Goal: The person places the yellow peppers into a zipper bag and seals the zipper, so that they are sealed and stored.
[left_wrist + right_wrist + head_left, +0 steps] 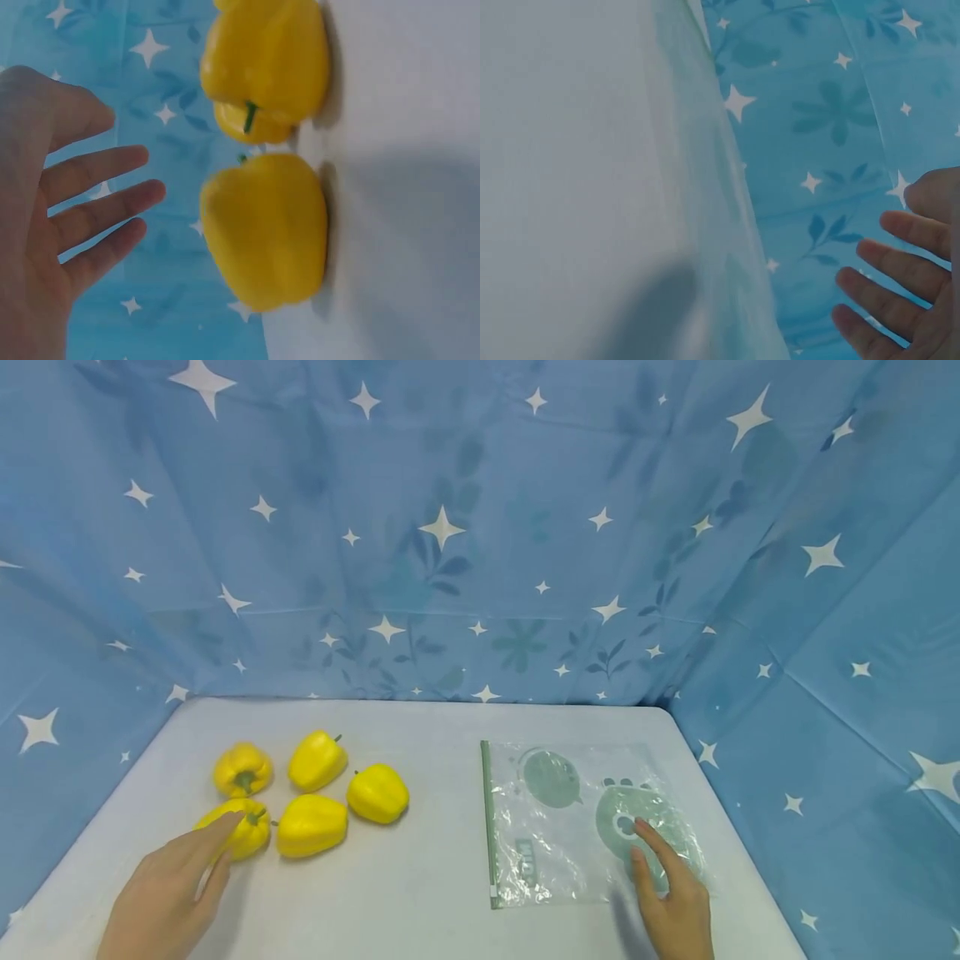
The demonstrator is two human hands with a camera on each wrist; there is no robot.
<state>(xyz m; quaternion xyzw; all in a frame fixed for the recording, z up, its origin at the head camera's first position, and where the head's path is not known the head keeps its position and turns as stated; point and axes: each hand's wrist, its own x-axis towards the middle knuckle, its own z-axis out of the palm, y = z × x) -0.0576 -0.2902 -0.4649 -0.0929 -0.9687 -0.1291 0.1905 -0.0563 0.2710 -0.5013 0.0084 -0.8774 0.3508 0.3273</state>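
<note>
My left hand (168, 889) hovers at the near-left bell pepper (251, 833), its fingers overlapping that yellow pepper in the head view. In the left wrist view the fingers (112, 206) are loosely spread, with a gap between them and the nearest pepper (266, 232). A clear zip bag (555, 852) with green printed shapes and a green zip edge lies flat on the right. Over its near right part is my right hand (675, 902), fingers extended and holding nothing. The right wrist view shows those fingers (885, 300) spread, with the bag (712, 187) seen edge-on.
Other yellow peppers sit close together on the left: one (312, 825) beside the near-left one, another (378, 793) further right, and two behind, at back left (242, 767) and back middle (318, 760). Blue star-patterned curtains (480, 568) enclose the white table (435, 893).
</note>
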